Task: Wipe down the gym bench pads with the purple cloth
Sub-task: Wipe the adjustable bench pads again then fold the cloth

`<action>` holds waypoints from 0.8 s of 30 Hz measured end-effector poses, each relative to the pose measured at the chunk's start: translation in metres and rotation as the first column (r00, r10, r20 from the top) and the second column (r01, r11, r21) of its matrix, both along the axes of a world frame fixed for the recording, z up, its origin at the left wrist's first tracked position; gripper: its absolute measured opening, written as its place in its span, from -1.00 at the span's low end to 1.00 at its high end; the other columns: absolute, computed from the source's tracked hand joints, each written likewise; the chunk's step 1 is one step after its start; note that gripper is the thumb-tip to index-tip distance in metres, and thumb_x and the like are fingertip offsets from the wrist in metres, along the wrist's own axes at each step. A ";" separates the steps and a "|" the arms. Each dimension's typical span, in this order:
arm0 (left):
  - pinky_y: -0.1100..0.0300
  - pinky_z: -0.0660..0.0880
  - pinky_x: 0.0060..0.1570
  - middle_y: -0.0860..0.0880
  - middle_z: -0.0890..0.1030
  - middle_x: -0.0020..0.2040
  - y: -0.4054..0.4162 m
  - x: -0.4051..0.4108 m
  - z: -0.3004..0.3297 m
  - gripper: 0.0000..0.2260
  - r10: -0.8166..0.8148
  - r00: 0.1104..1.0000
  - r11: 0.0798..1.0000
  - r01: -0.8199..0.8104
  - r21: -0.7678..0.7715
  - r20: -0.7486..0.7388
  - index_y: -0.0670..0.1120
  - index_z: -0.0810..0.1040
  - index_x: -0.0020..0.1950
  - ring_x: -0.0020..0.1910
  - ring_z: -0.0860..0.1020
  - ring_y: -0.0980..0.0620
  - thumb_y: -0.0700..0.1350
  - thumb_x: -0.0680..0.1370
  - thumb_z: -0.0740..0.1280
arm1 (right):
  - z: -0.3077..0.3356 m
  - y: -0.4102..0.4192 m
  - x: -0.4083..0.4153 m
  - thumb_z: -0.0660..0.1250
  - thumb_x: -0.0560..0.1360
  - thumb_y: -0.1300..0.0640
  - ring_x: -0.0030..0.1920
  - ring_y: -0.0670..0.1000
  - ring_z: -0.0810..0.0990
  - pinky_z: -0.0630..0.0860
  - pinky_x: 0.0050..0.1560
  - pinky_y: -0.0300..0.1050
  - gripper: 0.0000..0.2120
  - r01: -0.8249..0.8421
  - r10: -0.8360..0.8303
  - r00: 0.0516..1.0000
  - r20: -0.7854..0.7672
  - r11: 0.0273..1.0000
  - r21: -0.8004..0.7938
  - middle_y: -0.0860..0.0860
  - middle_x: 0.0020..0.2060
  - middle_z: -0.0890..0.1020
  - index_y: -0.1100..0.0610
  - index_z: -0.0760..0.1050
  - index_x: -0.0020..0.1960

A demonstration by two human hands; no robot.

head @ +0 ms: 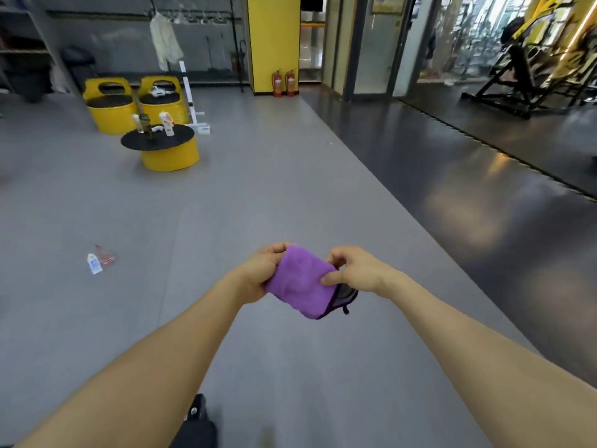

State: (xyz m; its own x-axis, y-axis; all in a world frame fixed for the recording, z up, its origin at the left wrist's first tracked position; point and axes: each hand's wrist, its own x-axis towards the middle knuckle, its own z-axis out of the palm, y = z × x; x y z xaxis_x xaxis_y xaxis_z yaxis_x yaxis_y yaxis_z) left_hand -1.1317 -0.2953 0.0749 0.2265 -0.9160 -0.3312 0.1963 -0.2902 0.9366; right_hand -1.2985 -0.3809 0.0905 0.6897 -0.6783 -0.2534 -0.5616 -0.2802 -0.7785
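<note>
Purple cloth (pixel 303 279): folded, held in the air above the grey floor (pixel 245 195), between both hands.
Left hand (pixel 261 273): fingers curled round the cloth's left edge.
Right hand (pixel 353 270): thumb and fingers pinching its right edge.
Yellow drum table (pixel 169 155): well apart, far left of the cloth.
</note>
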 end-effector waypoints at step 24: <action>0.27 0.41 -0.23 -0.06 0.52 -0.04 -0.201 0.410 -0.025 -0.90 0.598 0.697 0.714 -0.688 0.132 0.396 -0.11 0.46 0.03 -0.17 0.52 0.09 -0.11 0.58 0.22 | -0.006 -0.282 0.485 0.41 0.43 0.12 -0.13 0.05 0.46 0.37 -0.16 -0.17 -0.80 -0.534 0.477 0.841 -0.255 0.806 -0.254 0.04 -0.13 0.50 0.16 0.52 0.01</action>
State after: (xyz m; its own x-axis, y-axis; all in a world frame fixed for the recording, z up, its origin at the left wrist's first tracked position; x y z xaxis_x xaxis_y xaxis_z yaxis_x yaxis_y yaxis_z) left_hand -0.7219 -0.4965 0.0500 0.8554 -0.3977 -0.3318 0.1454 -0.4306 0.8908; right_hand -0.8130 -0.6628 0.0843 0.9211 -0.3067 -0.2400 -0.3885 -0.7659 -0.5123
